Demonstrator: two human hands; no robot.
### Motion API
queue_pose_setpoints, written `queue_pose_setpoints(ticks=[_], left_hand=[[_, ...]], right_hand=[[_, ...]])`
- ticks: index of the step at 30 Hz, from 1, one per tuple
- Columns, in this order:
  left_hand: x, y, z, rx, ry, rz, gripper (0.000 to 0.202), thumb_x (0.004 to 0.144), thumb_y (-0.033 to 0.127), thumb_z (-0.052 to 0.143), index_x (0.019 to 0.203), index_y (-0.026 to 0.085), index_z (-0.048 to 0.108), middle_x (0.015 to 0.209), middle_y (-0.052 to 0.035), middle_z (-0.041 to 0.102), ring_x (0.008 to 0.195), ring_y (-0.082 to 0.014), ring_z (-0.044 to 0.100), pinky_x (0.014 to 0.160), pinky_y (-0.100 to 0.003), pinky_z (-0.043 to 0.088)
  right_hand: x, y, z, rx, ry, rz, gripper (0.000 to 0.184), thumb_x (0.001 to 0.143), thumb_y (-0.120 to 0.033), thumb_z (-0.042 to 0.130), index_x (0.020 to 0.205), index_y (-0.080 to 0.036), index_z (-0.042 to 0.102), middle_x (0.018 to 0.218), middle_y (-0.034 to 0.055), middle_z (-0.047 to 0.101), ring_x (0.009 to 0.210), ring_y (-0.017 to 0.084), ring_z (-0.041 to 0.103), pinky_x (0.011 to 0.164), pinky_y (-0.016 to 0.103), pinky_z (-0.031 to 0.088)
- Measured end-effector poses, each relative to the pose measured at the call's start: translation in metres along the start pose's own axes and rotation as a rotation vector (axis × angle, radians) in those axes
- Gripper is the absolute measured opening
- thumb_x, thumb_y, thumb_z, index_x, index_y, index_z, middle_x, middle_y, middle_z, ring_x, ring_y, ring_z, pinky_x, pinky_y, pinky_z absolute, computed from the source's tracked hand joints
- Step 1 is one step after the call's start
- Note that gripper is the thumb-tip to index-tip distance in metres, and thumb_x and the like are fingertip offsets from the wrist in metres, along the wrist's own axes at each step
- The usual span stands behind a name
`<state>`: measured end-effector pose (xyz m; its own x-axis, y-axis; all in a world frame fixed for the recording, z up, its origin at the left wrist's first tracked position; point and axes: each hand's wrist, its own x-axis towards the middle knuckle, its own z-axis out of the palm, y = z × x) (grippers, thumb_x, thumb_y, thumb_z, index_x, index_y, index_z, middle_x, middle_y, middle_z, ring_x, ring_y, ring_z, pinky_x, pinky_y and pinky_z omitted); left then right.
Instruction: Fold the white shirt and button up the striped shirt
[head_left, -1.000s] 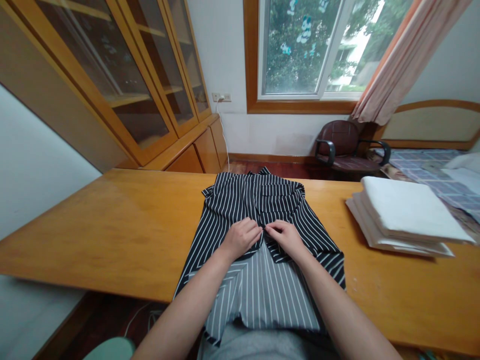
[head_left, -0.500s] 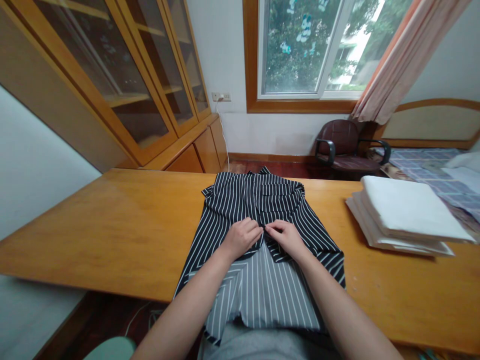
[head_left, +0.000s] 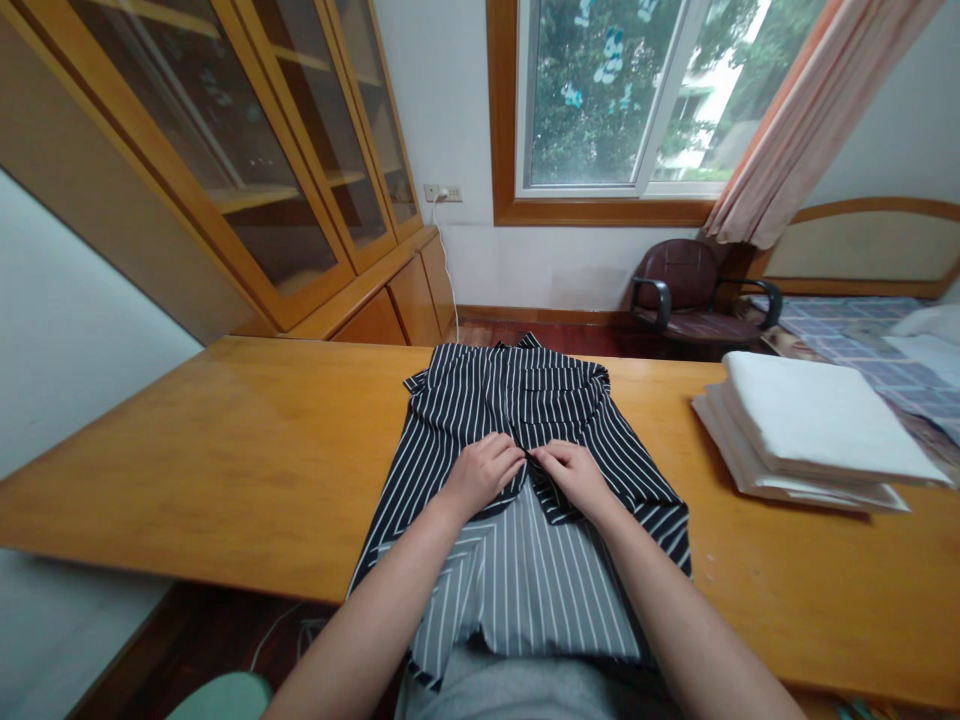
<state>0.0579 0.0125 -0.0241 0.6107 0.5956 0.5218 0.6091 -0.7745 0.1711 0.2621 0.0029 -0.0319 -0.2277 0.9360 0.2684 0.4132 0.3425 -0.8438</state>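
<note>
A black shirt with white stripes lies spread over the wooden table, its lower part reaching to the near edge against my body. Below my hands its front parts, and the greyer inner side of the cloth shows. My left hand pinches one edge of the front opening near the middle. Close beside it, my right hand pinches the facing edge with thumb and forefinger. The fingertips almost meet. Any button between them is too small or hidden to make out.
To the right on the table sits a stack of folded white cloth or sheets. Beyond the table stand a dark red armchair and a glass-doored cabinet. A green stool shows at lower left.
The fingers have shifted only slightly at the shirt's front opening. The shirt and everything around it stay in place.
</note>
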Motion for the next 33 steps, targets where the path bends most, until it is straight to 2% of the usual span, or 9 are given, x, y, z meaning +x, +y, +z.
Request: queue_pose_setpoints(ticks=[6,13,18,33], left_hand=[[0.0,-0.0004,0.0,-0.018,0.0,-0.02,0.016,0.098,0.027,0.05,0.1,0.018,0.063,0.094,-0.0054,0.064,0.089,-0.018,0.061,0.08,-0.032,0.052],[-0.0013,-0.0016,0.002,-0.008,0.01,-0.024,0.022,0.099,0.028,0.049,0.116,0.019,0.06,0.097,-0.0059,0.065,0.091,-0.0188,0.062,0.081,-0.034,0.053],[-0.0014,-0.0013,0.0011,-0.014,-0.018,-0.022,0.019,0.099,0.026,0.049,0.109,0.019,0.063,0.096,-0.0058,0.064,0.09,-0.0184,0.061,0.079,-0.033,0.052],[-0.0014,-0.0012,0.0013,-0.002,-0.033,-0.016,0.017,0.098,0.025,0.049,0.108,0.019,0.062,0.096,-0.0052,0.063,0.091,-0.0183,0.06,0.079,-0.032,0.051]], right_hand=[[0.0,0.0036,-0.0001,0.004,-0.011,-0.007,0.023,0.093,-0.029,0.057,0.096,-0.022,0.079,0.084,0.0044,0.074,0.08,0.019,0.067,0.075,0.029,0.05],[-0.0002,0.0014,-0.0004,0.008,-0.009,-0.01,0.02,0.089,-0.025,0.059,0.095,-0.022,0.079,0.088,0.0051,0.075,0.083,0.019,0.068,0.078,0.031,0.052],[-0.0005,-0.0021,-0.0009,0.01,-0.011,0.009,0.019,0.087,-0.024,0.062,0.096,-0.022,0.079,0.085,0.0044,0.074,0.08,0.019,0.068,0.076,0.03,0.051],[0.0009,-0.005,0.0,-0.013,-0.025,0.044,0.016,0.084,-0.025,0.067,0.095,-0.021,0.079,0.077,0.0015,0.069,0.07,0.015,0.063,0.069,0.026,0.048]])
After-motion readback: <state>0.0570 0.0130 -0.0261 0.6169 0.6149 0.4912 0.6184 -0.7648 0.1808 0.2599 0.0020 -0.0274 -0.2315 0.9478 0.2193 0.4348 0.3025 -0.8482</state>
